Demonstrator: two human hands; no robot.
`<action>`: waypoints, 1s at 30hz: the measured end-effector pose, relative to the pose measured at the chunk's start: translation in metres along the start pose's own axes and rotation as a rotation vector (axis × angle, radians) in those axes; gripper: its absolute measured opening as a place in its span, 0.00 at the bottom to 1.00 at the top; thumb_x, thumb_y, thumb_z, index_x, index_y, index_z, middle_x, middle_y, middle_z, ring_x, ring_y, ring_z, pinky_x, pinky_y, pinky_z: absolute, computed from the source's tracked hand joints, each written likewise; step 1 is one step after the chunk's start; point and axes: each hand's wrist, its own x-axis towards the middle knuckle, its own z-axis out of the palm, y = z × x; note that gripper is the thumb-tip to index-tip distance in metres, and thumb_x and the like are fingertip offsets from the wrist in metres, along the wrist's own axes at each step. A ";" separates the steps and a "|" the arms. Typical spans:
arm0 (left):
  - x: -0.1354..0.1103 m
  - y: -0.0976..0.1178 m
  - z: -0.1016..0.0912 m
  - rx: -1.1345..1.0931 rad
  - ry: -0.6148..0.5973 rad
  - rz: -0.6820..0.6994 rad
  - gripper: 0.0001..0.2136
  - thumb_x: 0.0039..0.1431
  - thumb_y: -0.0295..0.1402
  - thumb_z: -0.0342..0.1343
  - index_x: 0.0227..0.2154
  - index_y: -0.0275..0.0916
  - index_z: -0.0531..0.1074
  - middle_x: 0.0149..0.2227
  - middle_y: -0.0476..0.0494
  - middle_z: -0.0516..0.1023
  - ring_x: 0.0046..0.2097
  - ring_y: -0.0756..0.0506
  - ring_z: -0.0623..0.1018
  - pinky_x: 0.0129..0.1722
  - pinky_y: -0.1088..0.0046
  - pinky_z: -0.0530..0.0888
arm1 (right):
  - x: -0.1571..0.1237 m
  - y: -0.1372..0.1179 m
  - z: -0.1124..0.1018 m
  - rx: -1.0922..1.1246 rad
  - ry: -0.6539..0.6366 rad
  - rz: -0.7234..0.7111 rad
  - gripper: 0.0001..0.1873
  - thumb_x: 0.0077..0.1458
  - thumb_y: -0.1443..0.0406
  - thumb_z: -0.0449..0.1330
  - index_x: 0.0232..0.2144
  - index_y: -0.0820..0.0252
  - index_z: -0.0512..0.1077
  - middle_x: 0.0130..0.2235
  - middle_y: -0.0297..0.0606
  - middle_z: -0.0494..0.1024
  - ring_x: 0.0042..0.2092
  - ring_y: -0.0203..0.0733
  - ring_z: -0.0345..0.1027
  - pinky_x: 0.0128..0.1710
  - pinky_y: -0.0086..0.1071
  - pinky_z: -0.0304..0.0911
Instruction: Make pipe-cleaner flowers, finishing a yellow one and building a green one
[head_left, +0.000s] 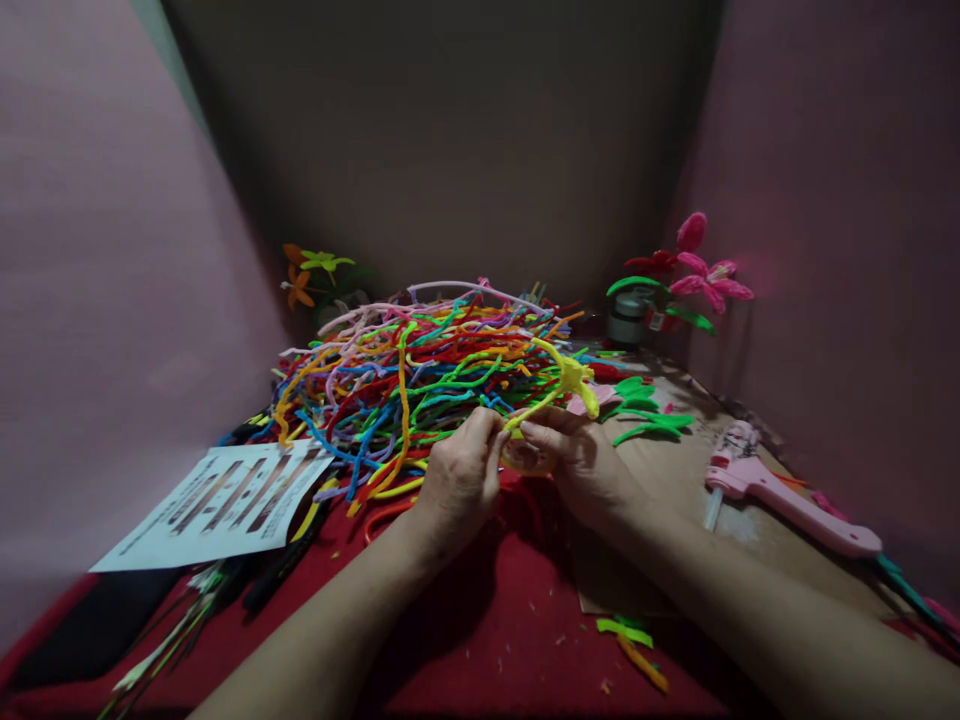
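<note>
A yellow pipe cleaner flower piece [574,377] is pinched between my two hands in the middle of the head view, its bent strands sticking up and to the right. My left hand [466,462] is closed, thumb and fingertips on the piece's lower left end. Beside it, my right hand [574,460] is closed on the same yellow strand. Behind both hands spreads a large heap of many-coloured pipe cleaners [450,375]. Green pipe cleaner leaves [649,410] and a pale pink petal lie just past my right hand.
A pink glue gun [795,500] rests on the cardboard [667,490] at right. Pink flowers [709,280] stand behind, near a grey container [630,318]; orange flowers [300,285] stand back left. A printed sheet [217,500] lies at left, above a black object [97,625]. Green and orange scraps [634,640] lie in front.
</note>
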 end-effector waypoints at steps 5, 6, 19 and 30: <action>-0.001 0.000 -0.002 -0.013 0.000 -0.025 0.05 0.59 0.31 0.43 0.31 0.40 0.63 0.26 0.48 0.71 0.26 0.50 0.71 0.28 0.77 0.65 | 0.005 0.006 -0.003 -0.021 -0.041 -0.057 0.03 0.41 0.67 0.63 0.23 0.60 0.73 0.24 0.31 0.71 0.24 0.33 0.60 0.28 0.29 0.56; -0.001 -0.001 -0.002 -0.010 -0.007 -0.018 0.05 0.59 0.31 0.43 0.31 0.40 0.64 0.26 0.48 0.71 0.26 0.50 0.71 0.28 0.77 0.65 | 0.005 0.007 -0.003 -0.016 -0.046 -0.051 0.03 0.42 0.67 0.63 0.25 0.60 0.73 0.24 0.32 0.72 0.25 0.33 0.60 0.28 0.30 0.56; 0.010 0.005 -0.010 -0.874 -0.305 -0.523 0.09 0.55 0.37 0.50 0.25 0.36 0.64 0.18 0.55 0.64 0.13 0.58 0.58 0.12 0.83 0.52 | 0.002 -0.007 -0.001 -0.230 -0.013 -0.091 0.01 0.42 0.68 0.61 0.21 0.61 0.74 0.23 0.31 0.71 0.28 0.34 0.60 0.33 0.31 0.55; 0.012 0.005 -0.018 -0.865 -0.371 -0.509 0.10 0.56 0.38 0.49 0.26 0.37 0.64 0.19 0.55 0.64 0.13 0.58 0.58 0.12 0.83 0.53 | 0.004 -0.001 -0.005 -0.125 -0.020 -0.107 0.02 0.40 0.66 0.64 0.22 0.59 0.75 0.25 0.30 0.71 0.29 0.34 0.61 0.34 0.31 0.56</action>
